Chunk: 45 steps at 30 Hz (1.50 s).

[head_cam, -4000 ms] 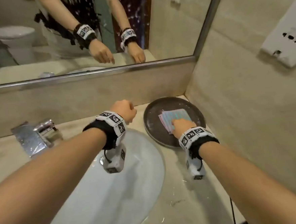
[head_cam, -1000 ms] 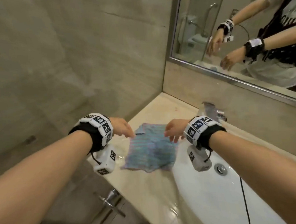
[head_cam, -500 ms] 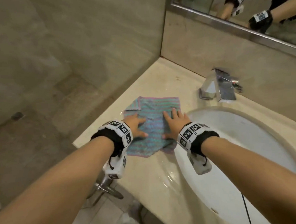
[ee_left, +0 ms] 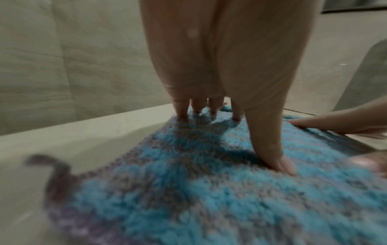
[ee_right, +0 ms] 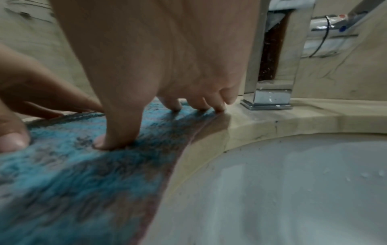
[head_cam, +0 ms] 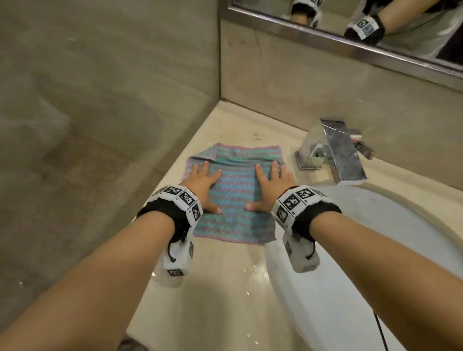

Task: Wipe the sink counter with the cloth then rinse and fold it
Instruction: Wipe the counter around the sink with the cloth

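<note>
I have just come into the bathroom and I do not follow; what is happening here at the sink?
A person is wiping the beige stone sink counter. Both the left hand and the right hand press flat, fingers spread, on a blue and purple striped fluffy cloth, which lies spread out between the wall corner and the chrome tap. The cloth's far left corner is turned over. The white basin beside it shows water drops; the tap shows no running water.
</note>
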Tool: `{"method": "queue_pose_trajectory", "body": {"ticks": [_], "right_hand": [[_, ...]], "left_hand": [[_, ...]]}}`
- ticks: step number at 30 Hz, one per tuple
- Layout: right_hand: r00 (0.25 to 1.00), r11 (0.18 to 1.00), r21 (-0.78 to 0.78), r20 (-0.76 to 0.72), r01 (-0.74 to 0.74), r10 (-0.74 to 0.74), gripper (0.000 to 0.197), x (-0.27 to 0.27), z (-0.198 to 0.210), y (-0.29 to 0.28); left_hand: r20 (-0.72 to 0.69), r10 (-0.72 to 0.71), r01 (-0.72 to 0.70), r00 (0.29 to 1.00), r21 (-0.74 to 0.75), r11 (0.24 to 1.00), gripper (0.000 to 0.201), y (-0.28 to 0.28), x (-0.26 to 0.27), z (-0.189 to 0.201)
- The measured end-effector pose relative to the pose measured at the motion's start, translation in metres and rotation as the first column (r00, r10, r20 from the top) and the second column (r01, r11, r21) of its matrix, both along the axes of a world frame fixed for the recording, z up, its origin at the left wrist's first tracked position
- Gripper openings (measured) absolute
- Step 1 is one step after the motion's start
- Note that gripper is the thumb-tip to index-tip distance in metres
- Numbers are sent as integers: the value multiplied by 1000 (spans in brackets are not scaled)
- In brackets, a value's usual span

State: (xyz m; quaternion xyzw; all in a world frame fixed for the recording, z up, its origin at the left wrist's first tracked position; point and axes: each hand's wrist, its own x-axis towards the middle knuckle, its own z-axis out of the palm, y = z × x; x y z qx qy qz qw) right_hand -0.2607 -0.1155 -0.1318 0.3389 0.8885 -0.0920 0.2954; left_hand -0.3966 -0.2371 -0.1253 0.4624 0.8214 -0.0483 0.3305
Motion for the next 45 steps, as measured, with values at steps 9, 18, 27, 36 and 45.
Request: {"method": "queue_pose_trajectory", "body": {"ticks": [9,18,27,36,45], "right_hand": [[988,989,6,-36,150,-149,106,-31,-4,41],[970,971,5,-42,238,-238,102,-63,-6,71],[968,968,38,-41,250,-248,100,-73,-5,83],[976,975,50,-46,216,-214,91,-64,-3,68],[992,992,38,-8,124,-124,94,-37,-4,18]], "left_hand": [[13,-82,82,997,40,996,109,60,-43,-3],[-4,-129,129,992,62,990,108,103,-77,-7],[-39,-151,153,988,62,986,108,122,-88,-5],[-14,-164,164,986,19,986,103,87,-84,-2],[-15,-121,121,993,13,993,102,22,-52,0]]}}
